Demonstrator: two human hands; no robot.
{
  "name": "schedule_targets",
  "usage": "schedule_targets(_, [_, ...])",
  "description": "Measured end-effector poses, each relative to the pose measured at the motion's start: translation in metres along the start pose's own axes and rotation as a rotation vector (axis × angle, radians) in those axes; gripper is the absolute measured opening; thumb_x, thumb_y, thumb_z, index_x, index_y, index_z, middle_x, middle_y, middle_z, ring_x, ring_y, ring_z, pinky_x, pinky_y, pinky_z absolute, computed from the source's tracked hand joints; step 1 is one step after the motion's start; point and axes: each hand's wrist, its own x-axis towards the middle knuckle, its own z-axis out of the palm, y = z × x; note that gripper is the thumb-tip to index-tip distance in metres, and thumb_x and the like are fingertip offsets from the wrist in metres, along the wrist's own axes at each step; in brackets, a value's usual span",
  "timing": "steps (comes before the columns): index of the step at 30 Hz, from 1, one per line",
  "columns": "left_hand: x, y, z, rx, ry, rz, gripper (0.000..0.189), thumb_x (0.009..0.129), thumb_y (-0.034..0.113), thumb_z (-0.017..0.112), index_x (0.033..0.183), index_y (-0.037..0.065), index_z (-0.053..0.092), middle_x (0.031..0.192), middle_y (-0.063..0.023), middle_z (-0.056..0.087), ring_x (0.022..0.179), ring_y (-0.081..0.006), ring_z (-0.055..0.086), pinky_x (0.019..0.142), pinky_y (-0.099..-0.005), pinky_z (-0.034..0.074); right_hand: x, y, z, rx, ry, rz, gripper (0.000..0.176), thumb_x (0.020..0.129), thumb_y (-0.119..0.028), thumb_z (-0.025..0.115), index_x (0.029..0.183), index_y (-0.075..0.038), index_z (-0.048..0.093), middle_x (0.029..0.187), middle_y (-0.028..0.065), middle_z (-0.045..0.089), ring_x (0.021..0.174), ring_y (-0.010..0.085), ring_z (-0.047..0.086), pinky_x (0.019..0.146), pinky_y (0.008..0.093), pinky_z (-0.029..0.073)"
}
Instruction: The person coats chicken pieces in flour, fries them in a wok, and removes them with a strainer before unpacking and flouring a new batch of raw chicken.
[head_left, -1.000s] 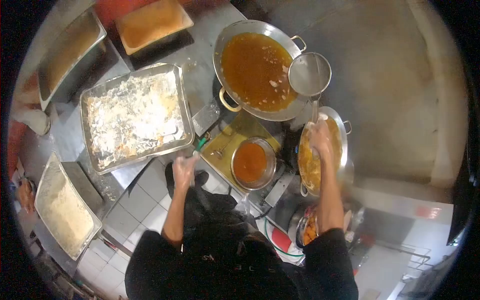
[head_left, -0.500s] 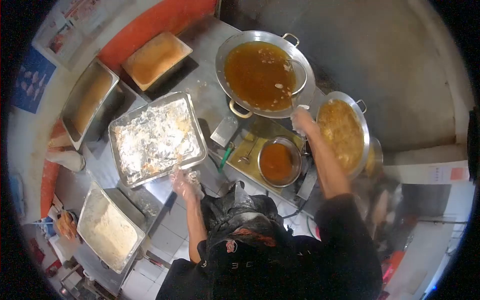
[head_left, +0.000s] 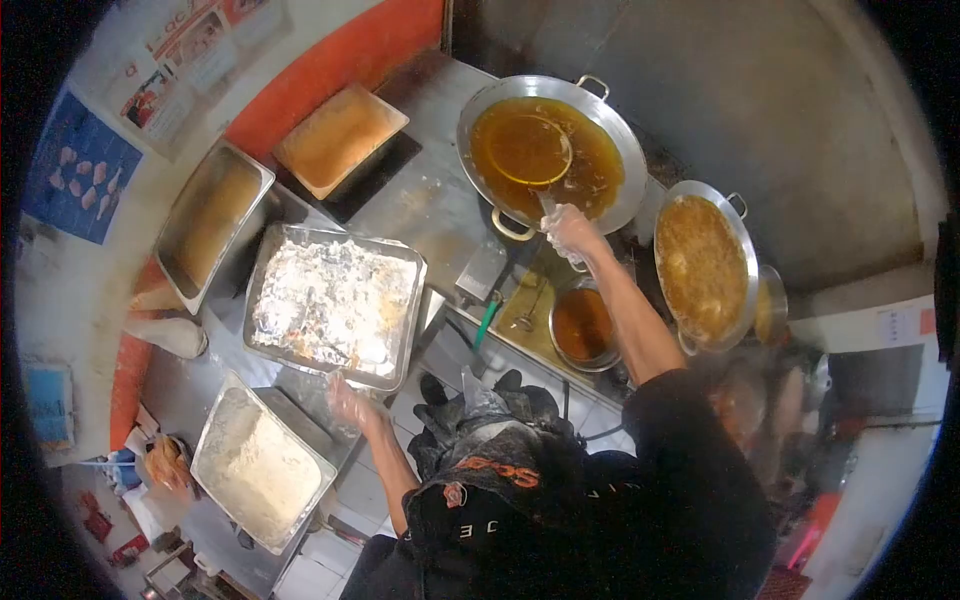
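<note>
Metal counter (head_left: 425, 165), flour-strewn tray (head_left: 413, 320) on it, pale-powder tub (head_left: 222, 438) near the tray

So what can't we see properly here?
In the head view:
End of the strainer's handle: hidden by the right hand.
Small bowl's right edge: behind the right forearm.
Big pan's bottom: under brown liquid.
Whether the left hand touches the tray: too blurred.

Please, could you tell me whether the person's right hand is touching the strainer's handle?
Touching. The head view shows the right hand closed around the handle, which runs from the fist to the round strainer.
</note>
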Motion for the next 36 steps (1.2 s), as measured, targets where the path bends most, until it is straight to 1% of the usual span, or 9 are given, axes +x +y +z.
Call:
schedule_targets(9, [-0.047,0.015,0.000,0.513,-0.153,0.209,0.019,0.087,0.016,0.063,0.085,-0.003,0.063,0.072,-0.0054,0.057,0.062,-0.0162,0.056,0.054,-0.0320,0.045,-0.020,-0.020,-0.001,0.269,0.048,0.055,0.030,0.090,-0.023,0.059,0.078,0.005,0.064,0.061,0.0171,0.060,0.054,0.0263,0.056,0.054,0.0418,0.044])
schedule_targets(12, [-0.062,0.023,0.002,0.457,-0.285,-0.081,0.024,0.088,0.020,0.062,0.076,-0.001,0.062,0.061,-0.0049,0.055,0.043,-0.0152,0.048,0.037,-0.0308,0.036,-0.034,-0.022,0.000,0.340,0.033,0.046,0.026,0.090,-0.021,0.060,0.080,0.003,0.063,0.056,0.0120,0.057,0.049,0.0219,0.053,0.049,0.0397,0.042])
schedule_targets(16, [-0.064,0.009,-0.001,0.346,-0.261,0.116,0.025,0.088,0.020,0.061,0.074,-0.001,0.062,0.062,-0.0052,0.056,0.044,-0.0148,0.049,0.038,-0.0308,0.037,-0.053,-0.014,-0.004,0.625,-0.049,0.063,0.017,0.091,-0.018,0.060,0.084,-0.003,0.061,0.054,0.0012,0.050,0.044,0.0129,0.047,0.040,0.0333,0.035])
schedule_targets(21, [-0.040,-0.019,-0.030,0.110,0.022,-0.051,0.027,0.092,0.023,0.057,0.084,-0.002,0.065,0.072,-0.0057,0.057,0.050,-0.0151,0.051,0.040,-0.0315,0.039,-0.073,0.012,-0.019,0.690,-0.079,-0.016,0.014,0.094,-0.017,0.057,0.086,-0.006,0.061,0.058,-0.0031,0.048,0.043,0.0091,0.042,0.038,0.0280,0.029])
schedule_targets(25, [-0.070,-0.027,-0.035,-0.014,-0.148,-0.218,0.040,0.094,0.036,0.060,0.109,-0.002,0.060,0.086,-0.0073,0.060,0.069,-0.0206,0.059,0.057,-0.0342,0.048,-0.084,0.031,-0.046,0.860,-0.051,0.028,0.012,0.095,-0.015,0.054,0.097,-0.005,0.060,0.060,-0.0032,0.050,0.044,0.0094,0.045,0.037,0.0278,0.032])
schedule_targets(29, [-0.098,-0.019,-0.006,-0.161,-0.182,-0.414,0.047,0.093,0.041,0.061,0.123,0.004,0.057,0.102,-0.0148,0.062,0.069,-0.0224,0.060,0.055,-0.0334,0.053,-0.068,0.079,-0.080,0.517,0.145,-0.020,0.015,0.094,-0.012,0.053,0.104,-0.001,0.058,0.064,0.0006,0.054,0.051,0.0116,0.051,0.041,0.0283,0.038])
schedule_targets(30, [-0.101,-0.027,0.002,-0.195,-0.244,-0.371,0.044,0.094,0.039,0.060,0.120,0.003,0.055,0.097,-0.0126,0.063,0.070,-0.0217,0.060,0.057,-0.0357,0.055,-0.068,0.082,-0.096,0.440,0.175,-0.013,0.016,0.090,-0.009,0.055,0.099,0.002,0.061,0.070,0.0057,0.061,0.057,0.0165,0.056,0.049,0.0338,0.046])
schedule_targets(32, [-0.075,-0.044,-0.008,-0.213,-0.310,-0.354,0.041,0.095,0.037,0.059,0.116,0.002,0.056,0.095,-0.0116,0.063,0.070,-0.0212,0.060,0.058,-0.0368,0.055,0.001,0.188,-0.097,0.145,0.383,-0.404,0.018,0.082,-0.010,0.058,0.085,0.005,0.066,0.087,0.0195,0.069,0.081,0.0376,0.065,0.075,0.0450,0.051])
schedule_targets(36, [-0.065,-0.037,-0.017,-0.180,-0.305,-0.273,0.031,0.099,0.031,0.051,0.103,0.001,0.058,0.088,-0.0093,0.063,0.068,-0.0192,0.060,0.057,-0.0379,0.056,-0.027,0.148,-0.133,-0.304,0.445,-0.054,0.019,0.082,-0.010,0.056,0.087,0.006,0.065,0.094,0.0268,0.066,0.094,0.0439,0.063,0.082,0.0473,0.050])
